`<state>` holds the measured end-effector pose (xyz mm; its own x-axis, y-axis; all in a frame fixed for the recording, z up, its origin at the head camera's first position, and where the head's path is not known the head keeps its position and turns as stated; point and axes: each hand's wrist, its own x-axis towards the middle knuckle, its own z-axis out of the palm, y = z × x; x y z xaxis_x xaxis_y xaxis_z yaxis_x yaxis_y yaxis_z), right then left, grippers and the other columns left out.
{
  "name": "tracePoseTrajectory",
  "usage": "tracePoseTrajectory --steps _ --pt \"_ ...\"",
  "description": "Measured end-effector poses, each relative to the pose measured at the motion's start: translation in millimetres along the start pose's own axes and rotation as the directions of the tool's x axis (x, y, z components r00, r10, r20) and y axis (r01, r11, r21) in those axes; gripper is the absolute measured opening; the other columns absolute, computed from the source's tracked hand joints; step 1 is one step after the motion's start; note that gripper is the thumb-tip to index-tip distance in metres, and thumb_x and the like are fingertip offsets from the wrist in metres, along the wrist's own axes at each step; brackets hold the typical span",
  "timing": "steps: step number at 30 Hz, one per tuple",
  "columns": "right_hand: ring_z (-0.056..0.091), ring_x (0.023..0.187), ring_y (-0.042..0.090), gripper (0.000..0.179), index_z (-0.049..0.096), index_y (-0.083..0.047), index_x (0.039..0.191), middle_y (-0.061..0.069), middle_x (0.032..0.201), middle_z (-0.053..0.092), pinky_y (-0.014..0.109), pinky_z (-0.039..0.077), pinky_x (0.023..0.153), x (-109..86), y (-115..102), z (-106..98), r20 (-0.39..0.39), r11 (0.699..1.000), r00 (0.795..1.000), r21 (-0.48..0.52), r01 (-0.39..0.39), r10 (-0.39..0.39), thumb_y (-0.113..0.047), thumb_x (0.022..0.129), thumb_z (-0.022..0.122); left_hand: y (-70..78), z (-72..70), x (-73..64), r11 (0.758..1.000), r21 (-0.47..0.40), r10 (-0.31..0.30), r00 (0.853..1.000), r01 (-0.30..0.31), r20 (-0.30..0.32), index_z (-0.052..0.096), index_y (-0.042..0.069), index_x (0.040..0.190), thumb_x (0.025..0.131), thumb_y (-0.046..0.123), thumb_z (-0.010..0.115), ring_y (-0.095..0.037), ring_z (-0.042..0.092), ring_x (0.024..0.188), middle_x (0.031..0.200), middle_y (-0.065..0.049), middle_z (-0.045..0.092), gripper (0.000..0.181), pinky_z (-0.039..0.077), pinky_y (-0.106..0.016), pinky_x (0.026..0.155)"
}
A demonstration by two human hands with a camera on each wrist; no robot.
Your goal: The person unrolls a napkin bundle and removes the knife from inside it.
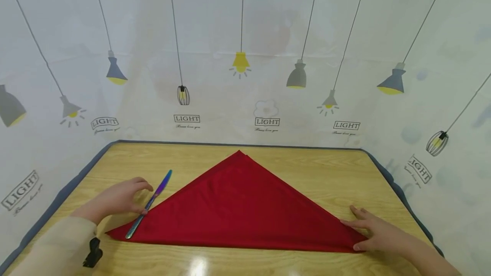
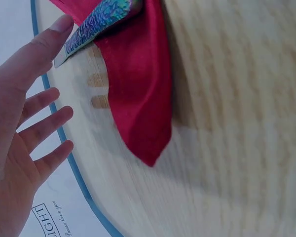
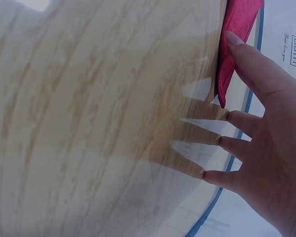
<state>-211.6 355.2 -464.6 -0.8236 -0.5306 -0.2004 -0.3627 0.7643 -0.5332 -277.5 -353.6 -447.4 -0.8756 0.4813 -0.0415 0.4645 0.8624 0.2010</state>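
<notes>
A red cloth [image 1: 230, 208], folded into a large triangle, lies flat on the table with its point at the far side. Across its left corner lies a table knife [image 1: 163, 183] with an iridescent blue and purple finish, handle toward the near edge. My left hand [image 1: 119, 197] is beside the knife, its thumb tip right at the handle and its other fingers loosely spread. In the left wrist view the knife's textured handle [image 2: 101, 22] crosses the cloth. My right hand [image 1: 377, 229] rests at the cloth's right corner, fingers spread, thumb [image 3: 233, 38] over the red fabric.
The light wood table [image 1: 307, 263] has a dark blue edge [image 1: 238, 144] and meets a pale wall covering [image 1: 215, 24] printed with hanging lamps on three sides. A black clip [image 1: 93, 254] sits at the left sleeve.
</notes>
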Motion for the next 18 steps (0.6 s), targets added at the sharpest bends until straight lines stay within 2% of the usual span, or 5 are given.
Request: tracePoseTrajectory --steps 4,8,15,18 --pt "0.014 0.129 0.067 0.063 0.059 -0.010 0.135 0.040 0.146 0.025 0.074 0.028 0.094 -0.3 -2 -1 -0.004 1.000 1.000 -0.014 0.000 0.000 -0.038 0.081 0.076 -1.7 -2.2 6.3 1.000 -0.009 0.022 1.000 -0.021 0.008 0.066 0.009 0.112 0.064 0.049 0.087 -0.035 0.058 0.105 0.115 -0.012 0.059 0.066 0.048 -0.053 0.089" --pt "0.015 0.129 0.066 0.063 0.059 -0.011 0.135 0.040 0.146 0.026 0.074 0.029 0.093 -0.6 -4 -1 -0.002 1.000 1.000 -0.019 -0.006 0.006 -0.037 0.081 0.077 -5.3 -2.9 9.4 0.998 -0.060 0.033 0.999 -0.031 0.025 0.064 0.007 0.115 0.063 0.046 0.089 -0.036 0.057 0.105 0.114 -0.013 0.057 0.070 0.047 -0.054 0.089" --pt "0.017 0.128 0.066 0.064 0.060 -0.012 0.135 0.040 0.146 0.027 0.074 0.030 0.093 0.1 0 0 -0.012 0.999 1.000 -0.048 0.010 -0.011 -0.040 0.080 0.077 -12.8 0.8 18.1 0.983 -0.177 -0.020 0.994 0.039 0.108 0.057 0.007 0.126 0.061 0.042 0.091 -0.030 0.057 0.097 0.108 -0.010 0.055 0.081 0.049 -0.051 0.085" --pt "0.018 0.129 0.066 0.064 0.060 -0.012 0.135 0.040 0.146 0.027 0.074 0.030 0.093 0.5 1 0 -0.012 0.999 1.000 -0.052 0.011 -0.012 -0.040 0.080 0.077 -15.2 0.5 21.4 0.977 -0.207 -0.020 0.990 0.050 0.142 0.054 0.006 0.128 0.061 0.039 0.091 -0.029 0.057 0.094 0.106 -0.011 0.056 0.083 0.049 -0.051 0.084"
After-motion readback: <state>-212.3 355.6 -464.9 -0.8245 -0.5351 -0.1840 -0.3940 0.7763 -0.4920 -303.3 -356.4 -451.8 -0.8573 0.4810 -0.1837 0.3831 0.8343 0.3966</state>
